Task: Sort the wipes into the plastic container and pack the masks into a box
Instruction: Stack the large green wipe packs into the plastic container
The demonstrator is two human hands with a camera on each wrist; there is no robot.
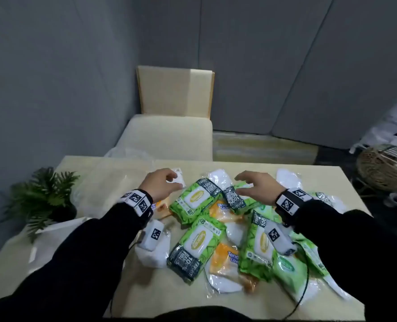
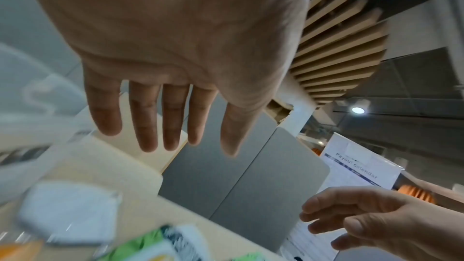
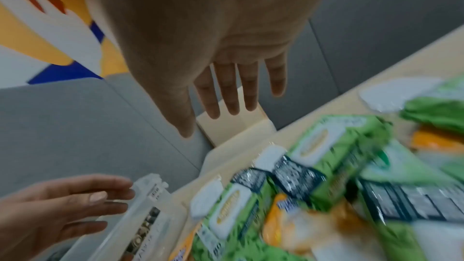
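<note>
Green wipe packs (image 1: 193,249) lie jumbled on the table (image 1: 258,168) — left hand (image 1: 161,184) and right hand (image 1: 255,185) hover spread, empty, apparently choosing one.

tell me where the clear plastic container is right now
In the head view the plastic container sits on the table's far left, between the potted plant and the left hand.

wipes packs (image 3: 326,176) motion-blurred; pack print unreadable
</note>
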